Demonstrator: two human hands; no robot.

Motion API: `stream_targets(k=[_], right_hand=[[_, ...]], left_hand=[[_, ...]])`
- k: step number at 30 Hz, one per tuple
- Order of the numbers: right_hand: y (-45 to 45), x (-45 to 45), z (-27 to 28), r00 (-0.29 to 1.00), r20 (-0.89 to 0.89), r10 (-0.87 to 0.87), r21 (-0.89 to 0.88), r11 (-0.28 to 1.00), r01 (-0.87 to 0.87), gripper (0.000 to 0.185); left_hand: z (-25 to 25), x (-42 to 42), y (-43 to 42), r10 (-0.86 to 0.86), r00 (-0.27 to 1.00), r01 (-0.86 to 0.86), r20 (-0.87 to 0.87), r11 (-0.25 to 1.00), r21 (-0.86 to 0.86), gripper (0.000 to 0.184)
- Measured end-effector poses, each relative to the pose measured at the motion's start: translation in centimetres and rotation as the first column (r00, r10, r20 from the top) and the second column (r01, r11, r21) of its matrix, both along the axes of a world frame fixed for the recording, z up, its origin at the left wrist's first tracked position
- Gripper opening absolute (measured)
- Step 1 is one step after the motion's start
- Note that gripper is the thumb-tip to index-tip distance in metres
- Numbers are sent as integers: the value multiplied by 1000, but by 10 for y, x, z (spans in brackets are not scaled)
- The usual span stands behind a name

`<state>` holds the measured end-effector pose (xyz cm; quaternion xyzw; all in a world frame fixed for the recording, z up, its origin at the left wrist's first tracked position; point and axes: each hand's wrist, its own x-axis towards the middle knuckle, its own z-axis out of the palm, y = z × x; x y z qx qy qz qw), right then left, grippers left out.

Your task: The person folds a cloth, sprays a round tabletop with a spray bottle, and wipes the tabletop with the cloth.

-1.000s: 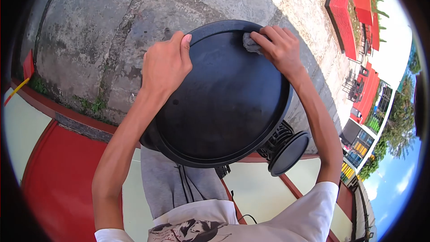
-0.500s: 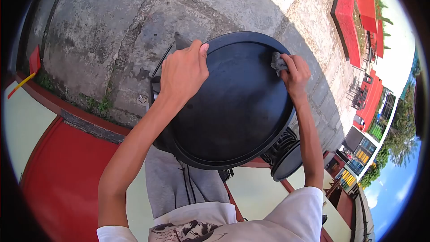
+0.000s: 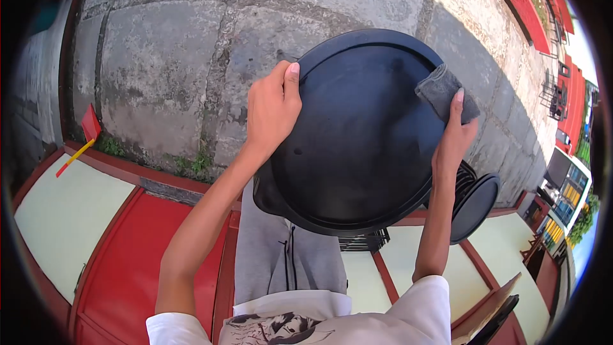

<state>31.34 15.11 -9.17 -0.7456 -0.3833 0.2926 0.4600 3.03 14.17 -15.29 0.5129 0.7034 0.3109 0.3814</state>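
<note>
A large round black tray (image 3: 357, 147) with a raised rim is tilted in front of my body, its smooth face towards me. My left hand (image 3: 274, 105) is closed on the upper-left part of the rim, the thumb lying along the edge. At the opposite side, my right hand (image 3: 456, 134) holds a folded dark grey cloth (image 3: 440, 92) over the rim, with the thumb on top and the other fingers hidden behind. Faint smudges and dull patches show on the black surface. What supports the tray underneath is hidden.
A smaller round black disc (image 3: 476, 209) stands beyond my right forearm, near a dark slatted rack (image 3: 364, 241). Cracked concrete slabs (image 3: 159, 70) cover the ground. A red and cream wall (image 3: 153, 249) runs behind me. Red planters (image 3: 520, 3) stand at the upper right.
My right hand has moved outward to the tray's rim, and the cloth, bunched before, now shows as a folded piece. My left hand keeps its hold on the rim. The camera view has shifted.
</note>
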Motion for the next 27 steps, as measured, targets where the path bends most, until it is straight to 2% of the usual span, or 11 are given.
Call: stream_targets(k=[1,2,3,4,6,7,10,11,15,18,27], right_hand=[[-4,-4,-9,967,248,52,59,996,-69,26],[-6,-6,-18,866,490,101,89,982,-165,26],[-10,-9,-26,719,645,257,-28,949,-314,28],[-14,-13,-34,641,632,436,-181,887,-425,34],[-25,-28,-36,542,686,485,-256,858,-444,41],[-28,-31,-31,552,640,535,-312,837,-449,55],[-25,-40,-37,555,716,423,-256,900,-354,64],[-22,-40,-46,594,659,461,-324,887,-329,70],[-12,-60,-79,562,708,427,-359,904,-234,69],[-4,-72,-79,512,728,457,-366,889,-274,67],[-18,-109,-73,340,707,620,-368,733,-572,59]], left_hand=[[1,-1,1,-8,1000,8,-5,1000,-1,42],[2,1,-1,2,1000,-2,-2,1000,-3,43],[4,2,-1,13,1000,-13,1,1000,-5,43],[5,2,-2,4,1000,-4,-10,1000,-11,42],[6,2,0,-7,999,7,-34,1000,-19,40],[6,1,1,-8,999,7,-36,1000,-21,39],[6,1,0,-13,1000,12,-18,999,-40,39],[6,0,0,-10,1000,10,-2,999,-45,39],[5,-3,1,-8,997,13,72,997,-70,40],[3,-4,1,-13,996,21,88,996,-87,41],[3,-3,2,18,997,-14,72,998,-58,37]])
